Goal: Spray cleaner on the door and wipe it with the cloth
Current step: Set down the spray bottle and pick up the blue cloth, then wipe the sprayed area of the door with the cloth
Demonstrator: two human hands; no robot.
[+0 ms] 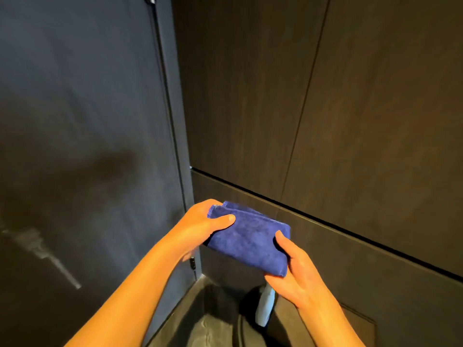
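Observation:
A folded blue cloth [248,237] is held in front of me between both hands. My left hand [203,225] grips its upper left end, thumb lying on top. My right hand [298,271] pinches its lower right end, thumb on the top face. The dark grey door [82,121] fills the left half of the view, with a blurred metal handle [42,251] low on it. Below my right hand a pale spray bottle [265,306] stands on the floor, its top hidden by my hand.
A dark wood-panelled wall [325,96] meets the door frame [175,121] in a corner just ahead. A hinge [192,263] shows on the frame beside my left forearm. The floor [208,321] below is dark, with a round dark object [246,319] by the bottle.

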